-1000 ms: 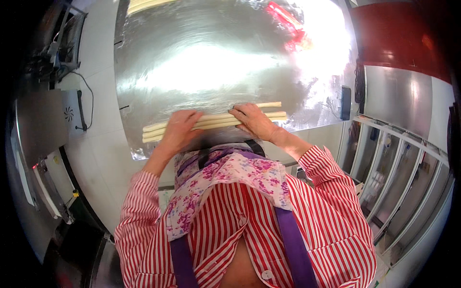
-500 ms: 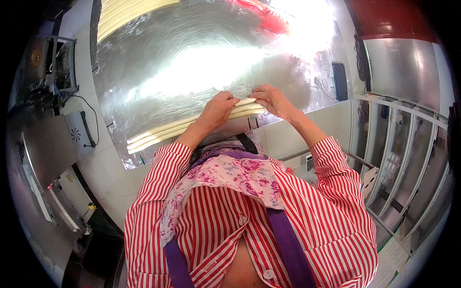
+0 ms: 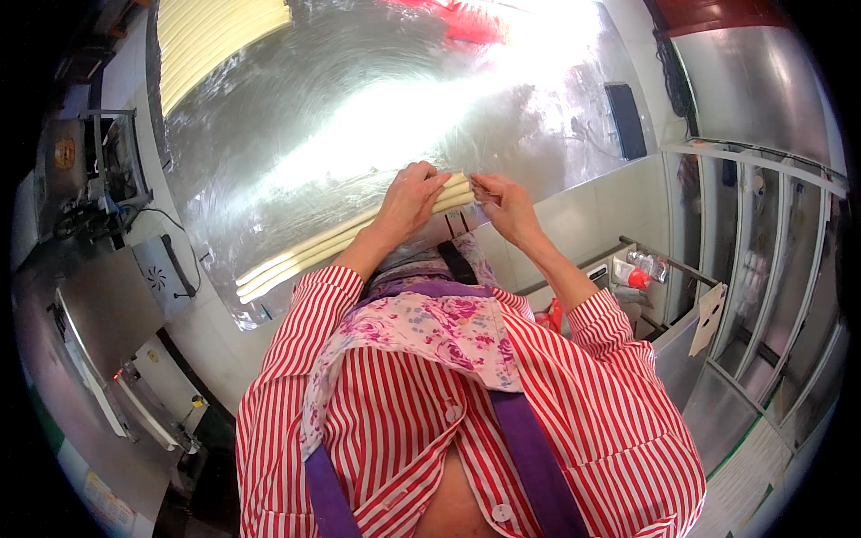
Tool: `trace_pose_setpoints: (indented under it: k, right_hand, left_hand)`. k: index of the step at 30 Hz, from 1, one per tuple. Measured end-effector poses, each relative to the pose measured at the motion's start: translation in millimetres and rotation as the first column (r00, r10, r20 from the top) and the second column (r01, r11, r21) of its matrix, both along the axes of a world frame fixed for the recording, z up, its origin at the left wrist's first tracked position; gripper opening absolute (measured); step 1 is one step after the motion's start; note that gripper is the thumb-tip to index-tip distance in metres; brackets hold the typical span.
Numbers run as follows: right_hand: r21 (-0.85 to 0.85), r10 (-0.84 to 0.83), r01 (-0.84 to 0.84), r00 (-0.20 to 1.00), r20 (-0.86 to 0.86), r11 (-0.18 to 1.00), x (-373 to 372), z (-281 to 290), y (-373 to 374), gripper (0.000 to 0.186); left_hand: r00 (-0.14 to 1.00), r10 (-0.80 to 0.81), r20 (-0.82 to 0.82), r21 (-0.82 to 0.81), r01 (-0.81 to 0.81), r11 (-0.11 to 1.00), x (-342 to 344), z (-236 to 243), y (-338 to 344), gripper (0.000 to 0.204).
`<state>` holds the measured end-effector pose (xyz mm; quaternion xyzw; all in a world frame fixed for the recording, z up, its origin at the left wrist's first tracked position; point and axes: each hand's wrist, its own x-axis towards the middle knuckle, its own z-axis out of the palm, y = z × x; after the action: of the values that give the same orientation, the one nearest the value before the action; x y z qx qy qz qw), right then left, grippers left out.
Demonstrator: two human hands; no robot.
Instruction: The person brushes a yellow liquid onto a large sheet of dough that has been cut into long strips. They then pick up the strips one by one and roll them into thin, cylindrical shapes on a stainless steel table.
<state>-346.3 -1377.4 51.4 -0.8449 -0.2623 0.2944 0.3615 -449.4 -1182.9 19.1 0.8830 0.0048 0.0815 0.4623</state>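
Three long, pale dough strips [image 3: 309, 247] lie side by side along the near edge of the metal tabletop. My left hand [image 3: 411, 199] is bent over them near their right end, its thumb and fingers closed on the far strip. Right at the strips' ends is my right hand [image 3: 508, 208], fingers curled and pinched together. Whether a bit of dough sits between those fingertips is too small to make out.
Many more dough strips [image 3: 215, 40] lie in rows at the table's far left. Red plastic [image 3: 471, 20] lies at the far edge, and a dark flat phone-like object [image 3: 624, 121] on the right. A metal rack [image 3: 753, 269] stands right; a shelf holds a red-capped container [image 3: 632, 275].
My right hand has come off the far strip to just beyond the strip ends, which now show. The left hand stays on the strips. The whole view has shifted slightly.
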Motion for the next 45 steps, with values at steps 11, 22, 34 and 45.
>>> trace_pose_setpoints:
  k: [11,22,34,45]
  right_hand:
    - [0.046,0.309,-0.336,0.905,0.292,0.941,3.2,-1.4,20.0,0.064]
    - [-0.311,0.592,-0.507,0.734,0.333,0.804,4.3,43.7,41.5,0.058]
    - [-0.068,0.819,-0.824,0.543,0.186,0.562,-114.8,9.3,179.7,0.066]
    - [0.107,0.855,-0.877,0.481,0.193,0.468,-228.9,-3.1,278.8,0.062]
  left_hand:
    - [0.998,-0.053,0.034,0.051,0.051,0.997,6.2,-0.9,-0.8,0.035]
    - [0.992,0.118,-0.052,0.342,-0.093,0.935,-111.7,3.8,39.4,0.062]
    - [0.771,0.504,-0.389,0.224,-0.451,0.864,-308.9,24.9,147.3,0.078]
    - [0.361,0.900,-0.245,-0.759,-0.649,0.054,-304.6,11.0,94.7,0.062]
